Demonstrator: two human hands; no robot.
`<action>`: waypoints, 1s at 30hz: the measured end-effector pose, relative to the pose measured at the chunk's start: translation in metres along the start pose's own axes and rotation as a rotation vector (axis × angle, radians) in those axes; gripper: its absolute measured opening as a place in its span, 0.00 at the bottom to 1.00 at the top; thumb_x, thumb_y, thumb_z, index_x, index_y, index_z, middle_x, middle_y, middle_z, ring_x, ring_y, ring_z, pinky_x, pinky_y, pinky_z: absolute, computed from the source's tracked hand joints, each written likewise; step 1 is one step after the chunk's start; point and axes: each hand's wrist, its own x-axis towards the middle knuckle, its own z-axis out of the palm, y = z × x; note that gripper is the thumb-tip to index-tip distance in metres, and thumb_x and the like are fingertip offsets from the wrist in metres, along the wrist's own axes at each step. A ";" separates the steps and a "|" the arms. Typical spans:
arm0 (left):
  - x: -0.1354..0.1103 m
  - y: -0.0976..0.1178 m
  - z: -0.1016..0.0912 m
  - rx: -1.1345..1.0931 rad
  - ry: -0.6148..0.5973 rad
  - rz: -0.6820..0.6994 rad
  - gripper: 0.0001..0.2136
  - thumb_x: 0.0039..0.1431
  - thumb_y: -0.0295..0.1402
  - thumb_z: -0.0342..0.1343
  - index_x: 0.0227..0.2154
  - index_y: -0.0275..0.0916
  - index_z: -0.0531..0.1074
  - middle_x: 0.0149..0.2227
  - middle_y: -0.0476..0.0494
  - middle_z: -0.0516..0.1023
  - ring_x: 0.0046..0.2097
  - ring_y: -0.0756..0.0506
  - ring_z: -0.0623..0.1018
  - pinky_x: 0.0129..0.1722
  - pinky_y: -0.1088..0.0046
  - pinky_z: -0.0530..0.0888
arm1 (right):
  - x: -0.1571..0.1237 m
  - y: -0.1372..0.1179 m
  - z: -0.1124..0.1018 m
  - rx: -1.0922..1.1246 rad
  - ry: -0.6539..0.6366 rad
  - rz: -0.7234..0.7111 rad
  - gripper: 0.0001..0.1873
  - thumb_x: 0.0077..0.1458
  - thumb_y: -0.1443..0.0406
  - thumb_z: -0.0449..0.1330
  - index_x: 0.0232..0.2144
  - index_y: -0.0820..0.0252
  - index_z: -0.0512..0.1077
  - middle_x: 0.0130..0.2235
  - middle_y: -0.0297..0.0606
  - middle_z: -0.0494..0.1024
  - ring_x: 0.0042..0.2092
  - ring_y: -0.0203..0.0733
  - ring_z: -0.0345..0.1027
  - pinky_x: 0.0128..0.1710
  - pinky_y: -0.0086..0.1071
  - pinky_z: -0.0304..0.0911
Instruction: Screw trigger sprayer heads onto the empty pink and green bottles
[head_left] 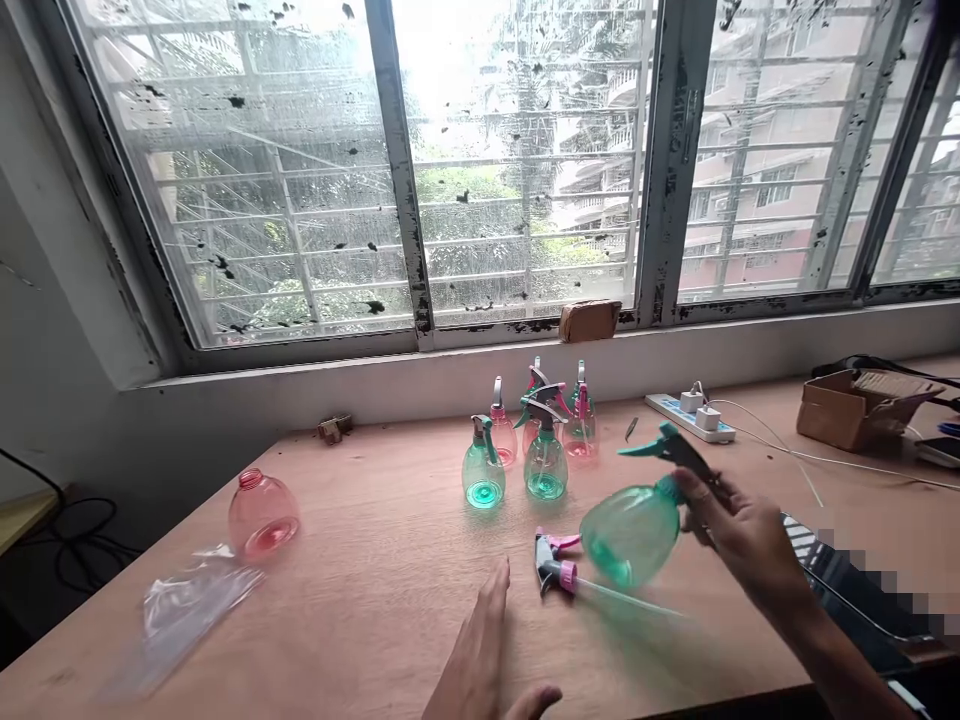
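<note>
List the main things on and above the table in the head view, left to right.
Plastic bag, topless red bottle, small brown block, leftmost standing green spray bottle, held green spray bottle, right hand, cardboard box.

Wood tbl is holding lots: clear plastic bag is lying at L, just by red btl, which is standing upright, neck open. Grn & red spray btls are standing clustered, back ctr; pink/gray spray head is lying nearer front. Pwr strip & cardbd box are sitting back R.
</note>
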 end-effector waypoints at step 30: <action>0.031 0.016 -0.121 0.307 0.378 -0.249 0.32 0.65 0.53 0.50 0.65 0.41 0.54 0.67 0.32 0.62 0.66 0.30 0.67 0.62 0.43 0.68 | -0.010 0.032 0.064 -0.771 -0.366 -0.115 0.34 0.63 0.44 0.49 0.62 0.59 0.60 0.53 0.49 0.77 0.44 0.58 0.77 0.36 0.43 0.68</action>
